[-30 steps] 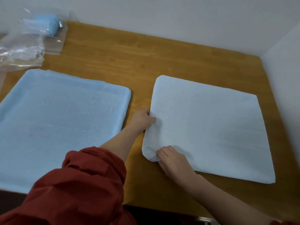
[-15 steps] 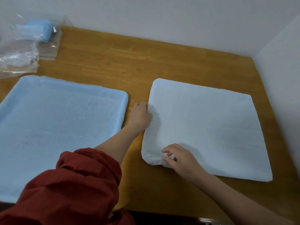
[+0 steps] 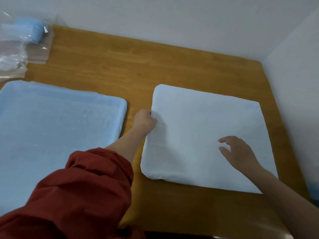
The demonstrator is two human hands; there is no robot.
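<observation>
A wooden surface (image 3: 120, 66) runs into the corner of two pale walls. On its left side a pale blue towel (image 3: 51, 131) lies folded flat, the largest cloth in sight. Just beside it, a strip of bare wood between them, a white towel (image 3: 198, 128) is folded into a thick, roughly square pad with rounded corners and a smooth top. At the far left corner, crumpled clear plastic bags (image 3: 15, 49) hold a rolled blue cloth (image 3: 32, 30). Of the two hands, the left hand (image 3: 145, 120), reaching out from a pushed-up red sleeve (image 3: 82, 190), is curled tight on the white towel's left edge. The right hand (image 3: 240, 152) is spread and relaxed over the towel's right half, grasping nothing; whether it touches cannot be told.
</observation>
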